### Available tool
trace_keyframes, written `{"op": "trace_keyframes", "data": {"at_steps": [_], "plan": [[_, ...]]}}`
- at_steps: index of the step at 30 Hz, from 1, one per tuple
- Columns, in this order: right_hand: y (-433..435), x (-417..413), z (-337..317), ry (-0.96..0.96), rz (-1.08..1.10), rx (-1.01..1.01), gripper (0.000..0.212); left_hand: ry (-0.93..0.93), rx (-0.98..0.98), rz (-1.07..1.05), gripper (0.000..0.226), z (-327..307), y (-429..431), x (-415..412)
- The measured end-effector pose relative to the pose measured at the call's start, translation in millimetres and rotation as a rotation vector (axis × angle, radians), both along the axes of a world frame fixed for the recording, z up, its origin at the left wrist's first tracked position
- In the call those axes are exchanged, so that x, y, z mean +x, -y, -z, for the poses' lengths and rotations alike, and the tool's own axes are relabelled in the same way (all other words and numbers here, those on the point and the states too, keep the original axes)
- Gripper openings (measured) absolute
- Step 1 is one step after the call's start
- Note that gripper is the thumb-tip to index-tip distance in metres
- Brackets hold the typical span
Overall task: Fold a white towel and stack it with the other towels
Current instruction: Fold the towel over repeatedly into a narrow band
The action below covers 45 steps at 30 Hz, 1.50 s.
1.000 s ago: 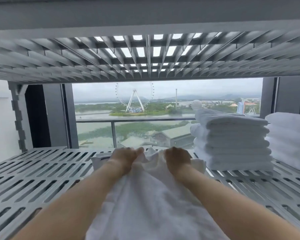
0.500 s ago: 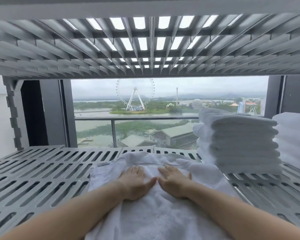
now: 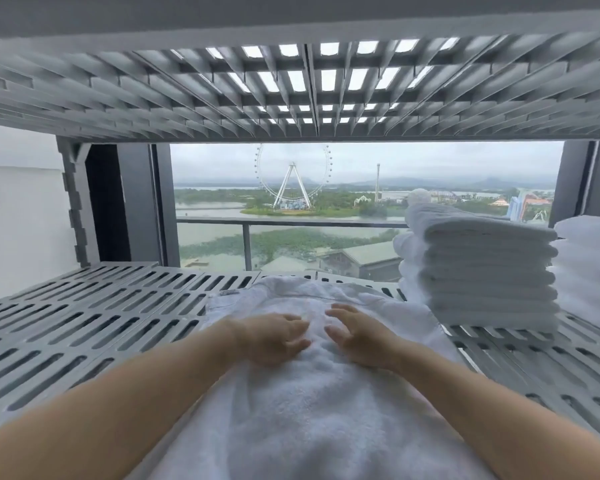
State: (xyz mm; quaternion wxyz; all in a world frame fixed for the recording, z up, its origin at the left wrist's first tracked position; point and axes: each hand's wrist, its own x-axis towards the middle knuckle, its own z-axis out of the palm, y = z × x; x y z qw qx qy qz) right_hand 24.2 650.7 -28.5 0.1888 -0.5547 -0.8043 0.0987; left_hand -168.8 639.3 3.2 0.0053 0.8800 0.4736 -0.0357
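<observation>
A white towel [image 3: 302, 403] lies spread along the grey slotted shelf [image 3: 94, 334], running from the near edge toward the back. My left hand [image 3: 274, 337] and my right hand [image 3: 357, 336] rest on its far half, side by side, fingers spread and slightly bent, a small gap between them. Neither hand holds any cloth. To the right stands a stack of several folded white towels [image 3: 478, 271], apart from the spread towel.
A second pile of white towels [image 3: 589, 265] sits at the far right edge. Another slotted shelf [image 3: 291, 91] hangs low overhead. Behind the shelf is a window [image 3: 291, 209] with a balcony rail. A grey upright post [image 3: 78, 206] stands at back left.
A second ago both hands gripped the towel's far edge bunched up. They let it go, laid it flat, and have since moved slightly apart on the cloth.
</observation>
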Motion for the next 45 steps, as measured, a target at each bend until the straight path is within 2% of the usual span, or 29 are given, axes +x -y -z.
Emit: {"op": "trace_keyframes", "data": {"at_steps": [4, 7, 13, 15, 20, 26, 31, 33, 39, 41, 45], "plan": [[33.6, -6.3, 3.8, 0.108, -0.135, -0.073, 0.054, 0.03, 0.008, -0.043, 0.05, -5.2, 37.8, -8.0], [44.8, -3.6, 5.6, 0.062, -0.114, -0.051, 0.055, 0.063, 0.064, -0.103, 0.049, 4.9, 62.5, -16.1], [55.8, -26.8, 4.6, 0.059, -0.156, -0.063, 0.053, 0.009, 0.068, -0.265, 0.064, 22.1, 81.8, -32.3], [54.1, -37.9, 0.7, 0.061, -0.158, -0.063, 0.051, 0.028, 0.041, -0.243, 0.062, 20.0, 80.1, -32.8], [43.7, -63.0, -6.5, 0.006, -0.126, -0.045, 0.048, 0.236, -0.022, -0.207, 0.042, -0.2, 64.9, -43.5], [27.3, -97.5, -11.3, -0.004, -0.074, -0.055, 0.046, 0.255, 0.118, -0.177, 0.033, -16.6, 35.7, -77.3], [8.4, -127.2, -22.1, -0.012, 0.005, -0.092, 0.051, 0.228, 0.134, -0.213, 0.038, -17.6, 0.7, -115.3], [0.1, -137.2, -25.5, -0.016, 0.037, -0.107, 0.051, 0.141, 0.124, -0.183, 0.042, -16.8, -15.4, -127.8], [-21.9, -164.7, -24.3, -0.042, 0.126, -0.105, 0.038, 0.025, 0.079, -0.053, 0.049, -5.7, -51.5, -146.5], [-25.8, -166.1, -18.8, -0.045, 0.144, -0.119, 0.045, 0.025, 0.083, -0.015, 0.05, -2.1, -60.1, -147.7], [-27.2, -160.9, -8.5, -0.037, 0.179, -0.108, 0.059, 0.032, 0.177, 0.125, 0.033, 5.2, -79.4, -146.8]]}}
